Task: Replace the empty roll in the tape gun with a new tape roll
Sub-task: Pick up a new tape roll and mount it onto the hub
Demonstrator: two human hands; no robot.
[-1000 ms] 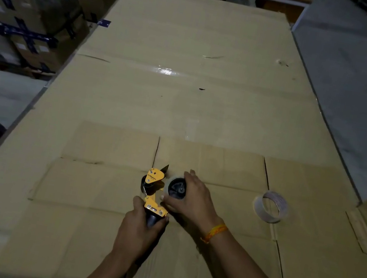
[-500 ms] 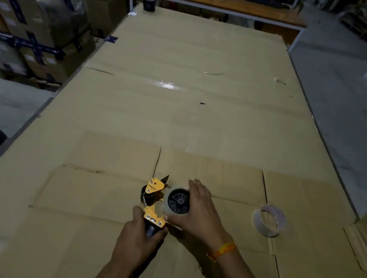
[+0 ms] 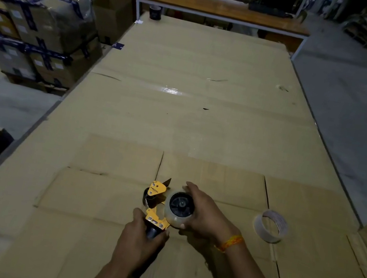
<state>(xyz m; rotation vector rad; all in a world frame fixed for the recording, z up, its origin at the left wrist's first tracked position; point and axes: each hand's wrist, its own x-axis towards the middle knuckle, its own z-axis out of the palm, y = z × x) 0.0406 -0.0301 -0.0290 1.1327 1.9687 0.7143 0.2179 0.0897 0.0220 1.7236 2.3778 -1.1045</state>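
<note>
While my left hand (image 3: 140, 241) grips the tape gun (image 3: 155, 203) handle, my right hand (image 3: 204, 212) clasps the new tape roll (image 3: 179, 209), apparently seated on the hub; empty roll (image 3: 271, 225) lies aside on the counter (image 3: 205, 118). Threading remains.

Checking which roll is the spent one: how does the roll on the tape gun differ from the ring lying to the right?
The roll on the gun is thick with tape, mounted on the black hub, gripped by the right hand. The loose ring is a thin band with an open middle, lying untouched on the cardboard. Both are round and pale.
</note>
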